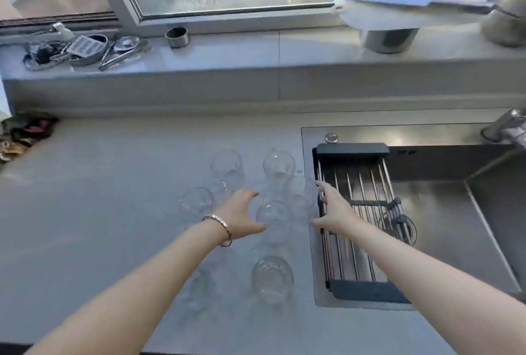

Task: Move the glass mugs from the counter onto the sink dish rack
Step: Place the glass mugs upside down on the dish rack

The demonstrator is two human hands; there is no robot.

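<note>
Six or so clear, round-bodied glass mugs point(273, 219) stand clustered on the pale grey counter point(99, 198) at the centre of the frame, none yet on the dark-framed steel-rod dish rack point(358, 229) lying across the left end of the stainless sink point(444, 212) to their right. The left hand point(242, 216), a thin bracelet at its wrist, is spread wide beside the middle mug, gripping nothing; the right hand point(331, 209) is likewise spread, fingers near the mug closest to the rack, and whether it touches the glass I cannot tell. Thin glass like this looks light, stiff, breakable and likely slick, so I would wrap the body or hook a handle, though handles are too faint to place.
</note>
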